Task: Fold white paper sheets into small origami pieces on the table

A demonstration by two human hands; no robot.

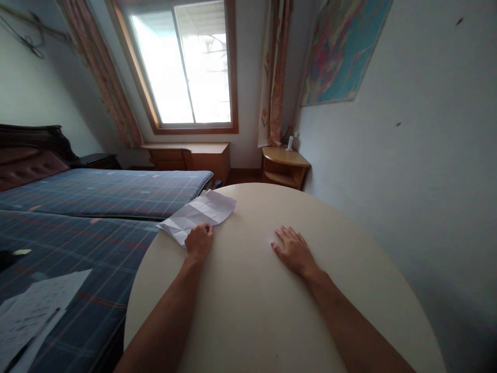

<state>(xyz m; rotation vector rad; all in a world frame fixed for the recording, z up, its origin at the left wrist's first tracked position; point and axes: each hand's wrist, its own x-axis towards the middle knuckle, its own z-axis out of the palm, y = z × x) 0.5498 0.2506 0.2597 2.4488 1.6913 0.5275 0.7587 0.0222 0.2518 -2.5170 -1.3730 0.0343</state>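
A creased white sheet of paper (205, 208) lies at the far left edge of the round table, its fold lines crossing it and one corner reaching past the rim. My left hand (199, 242) is closed in a fist at the paper's near edge, overlapping it in view. What the curled fingers hold, if anything, is hidden. To the right, my right hand (293, 249) lies palm down on the cream tabletop (256, 300) with its fingers spread, apart from the paper.
Left of the table stands a bed with a blue plaid mattress (104, 194). Written sheets (34, 311) and a pen (34, 339) lie on its near part. A wooden desk (209, 150) and a corner shelf (285, 155) are beyond. A white wall (427, 186) borders the right.
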